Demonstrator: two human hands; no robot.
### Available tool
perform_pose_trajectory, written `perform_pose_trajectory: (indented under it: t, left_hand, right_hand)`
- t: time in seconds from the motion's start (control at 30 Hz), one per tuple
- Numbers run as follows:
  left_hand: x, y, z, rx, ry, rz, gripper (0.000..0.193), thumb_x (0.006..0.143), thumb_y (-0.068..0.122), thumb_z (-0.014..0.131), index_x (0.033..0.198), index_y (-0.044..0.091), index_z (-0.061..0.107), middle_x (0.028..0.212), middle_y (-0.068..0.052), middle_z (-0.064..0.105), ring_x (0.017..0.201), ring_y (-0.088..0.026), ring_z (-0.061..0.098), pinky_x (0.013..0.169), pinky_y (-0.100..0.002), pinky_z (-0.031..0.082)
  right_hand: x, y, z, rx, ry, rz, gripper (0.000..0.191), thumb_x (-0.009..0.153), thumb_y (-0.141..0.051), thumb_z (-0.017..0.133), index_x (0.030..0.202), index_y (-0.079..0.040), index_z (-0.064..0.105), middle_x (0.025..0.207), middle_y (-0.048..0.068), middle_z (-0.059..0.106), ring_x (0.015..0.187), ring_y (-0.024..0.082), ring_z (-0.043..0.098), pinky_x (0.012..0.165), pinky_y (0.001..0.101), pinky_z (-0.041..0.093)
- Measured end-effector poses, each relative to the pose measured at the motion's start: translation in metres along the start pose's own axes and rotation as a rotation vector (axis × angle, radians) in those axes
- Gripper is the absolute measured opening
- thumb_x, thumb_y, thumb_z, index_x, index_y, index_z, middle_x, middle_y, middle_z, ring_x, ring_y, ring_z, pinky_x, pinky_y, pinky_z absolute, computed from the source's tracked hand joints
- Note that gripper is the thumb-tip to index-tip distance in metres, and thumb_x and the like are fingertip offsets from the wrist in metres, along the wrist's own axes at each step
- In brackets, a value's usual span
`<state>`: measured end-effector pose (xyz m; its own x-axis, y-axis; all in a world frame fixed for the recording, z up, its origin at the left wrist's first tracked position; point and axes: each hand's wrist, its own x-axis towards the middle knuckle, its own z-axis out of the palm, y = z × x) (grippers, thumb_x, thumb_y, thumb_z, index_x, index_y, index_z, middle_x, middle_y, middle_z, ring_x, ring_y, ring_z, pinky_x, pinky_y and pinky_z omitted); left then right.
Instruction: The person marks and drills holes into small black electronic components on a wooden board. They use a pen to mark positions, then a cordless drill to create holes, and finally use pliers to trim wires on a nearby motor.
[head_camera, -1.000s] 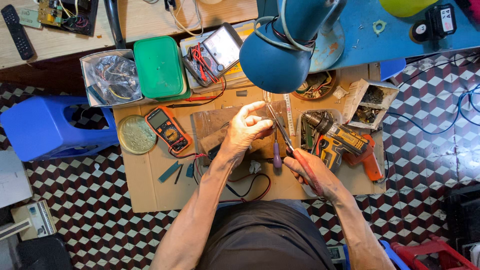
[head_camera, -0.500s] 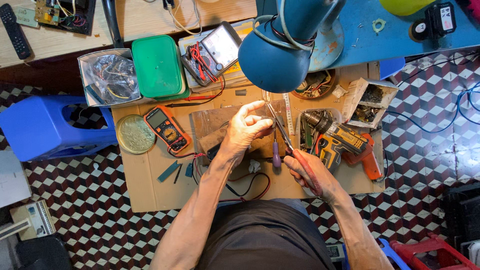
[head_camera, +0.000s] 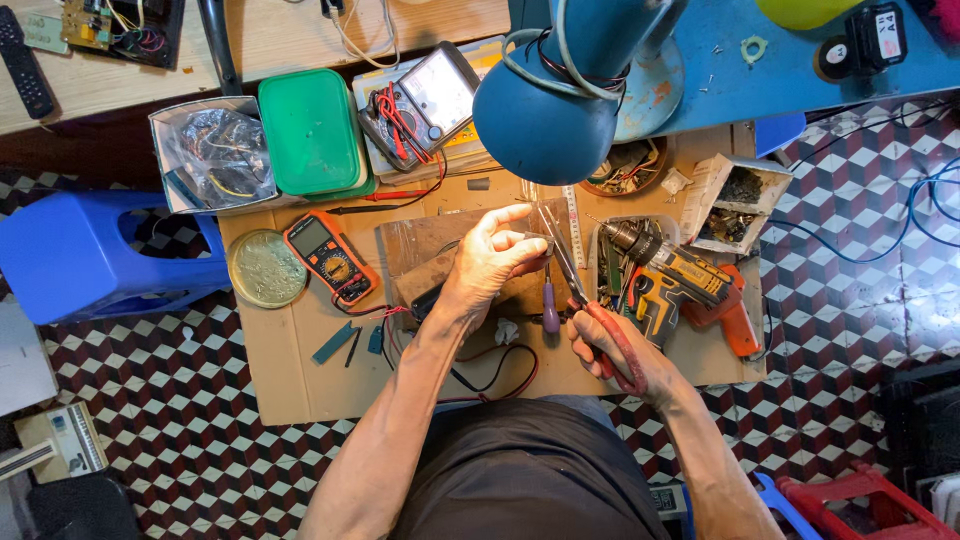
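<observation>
Two hands meet over a cardboard-covered work surface, red-handled pliers between them.

The right hand (head_camera: 612, 350) is wrapped around the red-handled pliers (head_camera: 585, 300), whose long nose points toward eleven o'clock, up to the left hand (head_camera: 492, 258). That hand's thumb and forefinger are pressed together at the nose tip; what they pinch is too small to tell, and the other fingers are spread upward. A purple-handled screwdriver (head_camera: 549, 308) lies just beside the pliers. At three o'clock sits a cordless drill (head_camera: 668, 262); at nine o'clock an orange multimeter (head_camera: 328, 257) on the cardboard sheet (head_camera: 290, 370).
</observation>
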<state>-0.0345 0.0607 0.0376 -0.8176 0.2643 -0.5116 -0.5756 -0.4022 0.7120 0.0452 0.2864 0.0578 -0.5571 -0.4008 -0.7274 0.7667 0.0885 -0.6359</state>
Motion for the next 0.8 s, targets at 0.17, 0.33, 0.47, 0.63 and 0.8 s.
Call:
perform_pose_trajectory:
  t: [0.17,0.33,0.47,0.63,0.8]
  left_hand:
    - [-0.002,0.001,-0.001,0.033,0.003,-0.005,0.066,0.087,0.008,0.076,0.145,-0.004,0.046,0.095,-0.01,0.071,0.085,-0.016,0.072,0.081,-0.028,0.059]
    - [-0.001,0.0,-0.001,0.033,0.004,0.006,0.066,0.086,0.008,0.076,0.144,-0.004,0.046,0.093,-0.008,0.07,0.085,-0.015,0.072,0.082,-0.028,0.059]
    - [-0.001,0.0,-0.003,0.046,0.0,0.007,0.066,0.087,0.008,0.077,0.144,-0.004,0.047,0.092,-0.007,0.069,0.085,-0.015,0.071,0.082,-0.028,0.059]
    - [-0.001,-0.001,-0.003,0.015,0.001,-0.022,0.065,0.087,0.008,0.076,0.144,-0.003,0.047,0.095,-0.008,0.07,0.087,-0.016,0.072,0.084,-0.03,0.061]
    - [0.002,-0.003,-0.003,0.011,0.004,-0.023,0.062,0.087,0.007,0.075,0.142,-0.003,0.048,0.097,-0.009,0.07,0.088,-0.017,0.072,0.085,-0.03,0.062]
  right_hand:
    - [0.002,-0.003,-0.002,-0.073,0.027,0.008,0.044,0.098,-0.047,0.054,0.119,-0.008,0.055,0.071,-0.002,0.052,0.056,0.005,0.047,0.047,0.0198,0.037]
    - [0.001,-0.007,0.004,-0.119,0.107,0.053,0.041,0.096,-0.044,0.055,0.121,-0.012,0.056,0.067,-0.003,0.05,0.052,0.005,0.046,0.044,0.0201,0.036]
    - [0.0,-0.01,0.005,-0.112,0.149,0.096,0.038,0.096,-0.043,0.058,0.113,-0.009,0.058,0.063,-0.004,0.047,0.046,0.006,0.043,0.04,0.0215,0.034]
    - [-0.005,-0.012,0.004,-0.086,0.164,0.083,0.036,0.097,-0.041,0.061,0.101,-0.005,0.06,0.06,-0.005,0.045,0.042,0.005,0.04,0.037,0.0227,0.032]
    - [-0.006,-0.013,0.005,-0.079,0.221,0.128,0.029,0.091,-0.041,0.062,0.104,-0.015,0.065,0.054,-0.005,0.046,0.038,0.007,0.04,0.034,0.0236,0.031]
